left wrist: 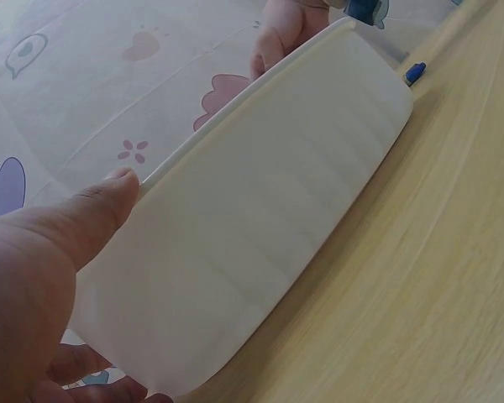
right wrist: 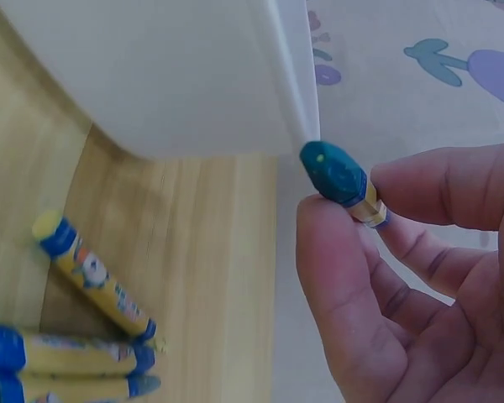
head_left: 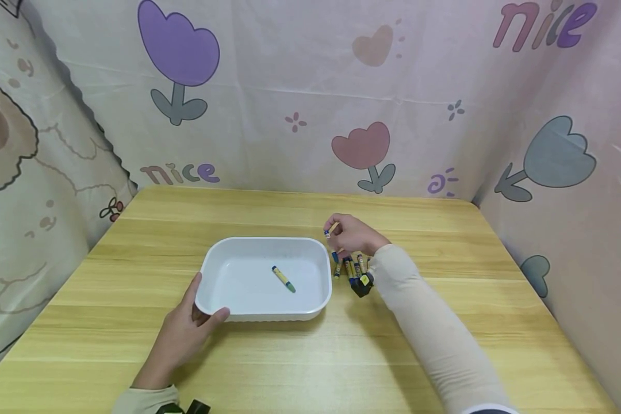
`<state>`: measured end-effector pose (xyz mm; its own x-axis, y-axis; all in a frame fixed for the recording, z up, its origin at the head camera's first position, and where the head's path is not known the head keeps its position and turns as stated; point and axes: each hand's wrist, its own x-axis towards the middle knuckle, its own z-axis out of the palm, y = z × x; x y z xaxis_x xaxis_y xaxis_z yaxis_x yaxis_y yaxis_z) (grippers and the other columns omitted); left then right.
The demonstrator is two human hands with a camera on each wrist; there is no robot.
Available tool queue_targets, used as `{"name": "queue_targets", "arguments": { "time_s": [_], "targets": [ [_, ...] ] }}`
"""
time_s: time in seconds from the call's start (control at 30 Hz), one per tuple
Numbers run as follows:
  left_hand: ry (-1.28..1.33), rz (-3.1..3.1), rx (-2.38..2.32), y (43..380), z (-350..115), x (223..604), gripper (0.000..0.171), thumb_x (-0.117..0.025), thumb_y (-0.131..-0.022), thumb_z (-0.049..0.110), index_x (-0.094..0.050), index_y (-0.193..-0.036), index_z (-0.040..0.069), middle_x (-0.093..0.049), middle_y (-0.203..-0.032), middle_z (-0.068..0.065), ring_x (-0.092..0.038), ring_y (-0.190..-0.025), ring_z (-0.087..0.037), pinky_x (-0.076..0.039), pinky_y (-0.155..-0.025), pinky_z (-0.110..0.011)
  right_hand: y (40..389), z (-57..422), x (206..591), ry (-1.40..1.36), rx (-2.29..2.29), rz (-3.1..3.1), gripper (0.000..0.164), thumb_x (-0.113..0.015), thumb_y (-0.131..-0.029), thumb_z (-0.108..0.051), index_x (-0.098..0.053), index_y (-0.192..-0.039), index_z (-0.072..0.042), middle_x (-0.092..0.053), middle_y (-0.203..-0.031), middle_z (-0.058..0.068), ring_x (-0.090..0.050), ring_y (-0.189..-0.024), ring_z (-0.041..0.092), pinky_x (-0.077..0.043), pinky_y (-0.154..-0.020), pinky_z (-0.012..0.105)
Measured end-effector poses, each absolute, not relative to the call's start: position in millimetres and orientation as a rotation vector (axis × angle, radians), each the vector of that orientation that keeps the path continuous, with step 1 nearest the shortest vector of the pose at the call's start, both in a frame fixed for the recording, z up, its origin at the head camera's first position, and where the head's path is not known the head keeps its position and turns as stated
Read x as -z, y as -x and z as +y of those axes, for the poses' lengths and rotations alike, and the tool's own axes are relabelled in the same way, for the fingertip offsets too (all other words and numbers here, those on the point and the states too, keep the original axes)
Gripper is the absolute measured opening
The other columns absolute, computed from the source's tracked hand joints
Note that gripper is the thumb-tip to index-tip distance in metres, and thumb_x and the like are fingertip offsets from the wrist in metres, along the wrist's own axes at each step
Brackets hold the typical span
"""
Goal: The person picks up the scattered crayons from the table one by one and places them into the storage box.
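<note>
A white plastic tray (head_left: 238,287) stands on the table, with one green crayon (head_left: 283,279) in a yellow wrapper lying inside it. At the tray's near left corner my left hand (head_left: 181,336) grips it, thumb over the rim and fingers round the side, as the left wrist view shows too. My right hand (head_left: 354,233) is just past the tray's right rim, above the table. Between thumb and fingertip it pinches a teal-blue crayon (right wrist: 336,175) with a yellow wrapper. Below that hand, several crayons (head_left: 351,268) lie in a loose group, partly hidden by the wrist.
In the right wrist view a yellow crayon (right wrist: 101,281) lies apart from its neighbours, close to the tray wall. The wooden table (head_left: 269,368) meets a printed cloth backdrop (head_left: 269,69) at its back edge, with cloth at both sides. A black wrist camera (head_left: 362,284) overlaps the crayons.
</note>
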<state>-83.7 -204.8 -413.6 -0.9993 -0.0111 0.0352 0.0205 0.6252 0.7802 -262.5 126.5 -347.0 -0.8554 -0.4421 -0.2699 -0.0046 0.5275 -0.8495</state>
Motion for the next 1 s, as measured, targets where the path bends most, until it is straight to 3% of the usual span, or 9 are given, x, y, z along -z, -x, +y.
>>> {"name": "queue_targets", "arguments": {
  "time_s": [0.17, 0.43, 1.0],
  "targets": [
    [0.007, -2.8, 1.343, 83.9, -204.8, 413.5, 0.096, -0.067, -0.092, 0.038, -0.003, -0.156, 0.006, -0.04, -0.14, -0.037, -0.053, -0.119, -0.043, -0.051, -0.094, -0.047, 262.5, 119.0, 346.6, 0.371, 1.266, 2.308, 0.032, -0.06, -0.092, -0.004, -0.05, -0.122, 0.001, -0.056, -0.093, 0.015, -0.058, -0.074, 0.023, -0.061, -0.074, 0.047],
    [-0.003, -2.811, 1.324, 84.3, -204.6, 413.1, 0.096, -0.066, -0.092, 0.039, -0.003, -0.156, 0.006, -0.04, -0.139, -0.037, -0.054, -0.118, -0.043, -0.05, -0.095, -0.048, 263.1, 107.1, 341.7, 0.39, 1.213, 2.319, 0.032, -0.06, -0.094, -0.003, -0.05, -0.124, 0.002, -0.057, -0.094, 0.016, -0.057, -0.075, 0.023, -0.062, -0.065, 0.035],
    [0.005, -2.814, 1.316, 84.1, -205.6, 414.5, 0.096, -0.066, -0.092, 0.039, -0.003, -0.156, 0.005, -0.041, -0.138, -0.038, -0.055, -0.118, -0.043, -0.05, -0.094, -0.048, 259.5, 79.4, 338.9, 0.42, 1.167, 2.301, 0.029, -0.061, -0.094, -0.003, -0.052, -0.121, 0.0, -0.058, -0.093, 0.016, -0.061, -0.074, 0.023, -0.062, -0.063, 0.034]
  ]
}}
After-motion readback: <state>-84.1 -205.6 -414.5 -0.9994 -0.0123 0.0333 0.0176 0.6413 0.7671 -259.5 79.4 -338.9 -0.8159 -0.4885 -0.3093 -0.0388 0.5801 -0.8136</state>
